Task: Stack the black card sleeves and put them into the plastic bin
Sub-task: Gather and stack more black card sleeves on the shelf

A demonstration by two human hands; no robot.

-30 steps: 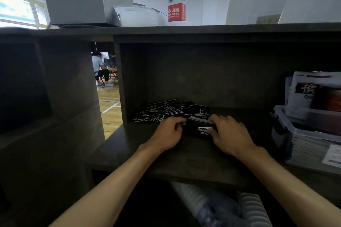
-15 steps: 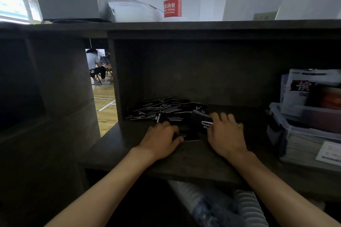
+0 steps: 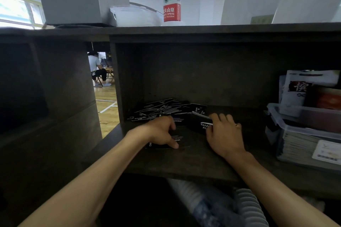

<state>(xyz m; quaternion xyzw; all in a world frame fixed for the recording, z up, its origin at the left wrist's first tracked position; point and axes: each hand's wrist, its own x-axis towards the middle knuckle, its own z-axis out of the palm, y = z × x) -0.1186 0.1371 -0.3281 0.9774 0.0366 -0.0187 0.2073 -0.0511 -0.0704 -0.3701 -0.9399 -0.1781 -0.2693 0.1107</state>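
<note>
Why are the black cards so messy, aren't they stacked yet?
Not yet. Most black card sleeves lie spread, overlapping, on the shelf; none have reached the plastic bin.
</note>
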